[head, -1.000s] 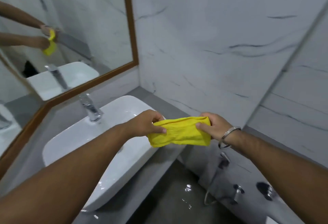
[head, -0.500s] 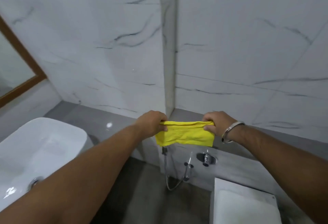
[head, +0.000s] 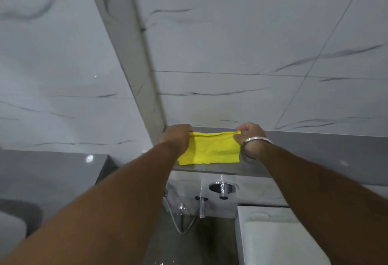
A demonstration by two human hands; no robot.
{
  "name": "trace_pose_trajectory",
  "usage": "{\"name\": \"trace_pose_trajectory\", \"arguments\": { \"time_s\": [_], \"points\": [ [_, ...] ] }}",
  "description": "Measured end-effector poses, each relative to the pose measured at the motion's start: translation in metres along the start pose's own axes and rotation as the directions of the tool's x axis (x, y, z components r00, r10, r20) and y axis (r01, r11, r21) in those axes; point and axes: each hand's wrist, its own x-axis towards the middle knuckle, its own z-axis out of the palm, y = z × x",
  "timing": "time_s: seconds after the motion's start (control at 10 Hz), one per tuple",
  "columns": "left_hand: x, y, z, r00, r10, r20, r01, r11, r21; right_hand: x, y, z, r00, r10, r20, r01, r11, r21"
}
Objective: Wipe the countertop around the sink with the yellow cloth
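Note:
The yellow cloth [head: 212, 149] is folded into a rectangle and stretched between both hands over a grey ledge [head: 315, 149] by the marble wall. My left hand [head: 177, 135] pinches its top left corner; my right hand [head: 249, 133], with a metal bangle on the wrist, pinches the top right corner. The cloth's lower edge lies on or just above the ledge; I cannot tell which. The grey countertop [head: 52, 172] is at the left, and only a sliver of the white sink [head: 10, 229] shows at the bottom left edge.
Marble-tiled walls meet at a corner pillar [head: 134, 65] just left of the cloth. Below the ledge are a chrome wall valve [head: 223, 189], a hose tap [head: 201, 204] and a white toilet cistern [head: 279, 239]. The floor below looks wet.
The view has swung right, away from the mirror and sink. Both hands carried the cloth forward and now hold it over the grey ledge behind the cistern.

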Motion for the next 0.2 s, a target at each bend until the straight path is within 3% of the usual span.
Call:
{"name": "trace_pose_trajectory", "arguments": {
  "time_s": [0.1, 0.2],
  "points": [
    [-0.011, 0.016, 0.010, 0.992, -0.045, -0.118, 0.063, 0.987, 0.150, -0.011, 0.004, 0.012, 0.997, -0.069, 0.042, 0.078, 0.953, -0.294],
    [-0.032, 0.021, 0.006, 0.995, -0.018, -0.095, 0.037, 0.978, 0.208, -0.041, -0.004, 0.006, 0.980, -0.152, 0.130, 0.198, 0.810, -0.551]
  ]
}}
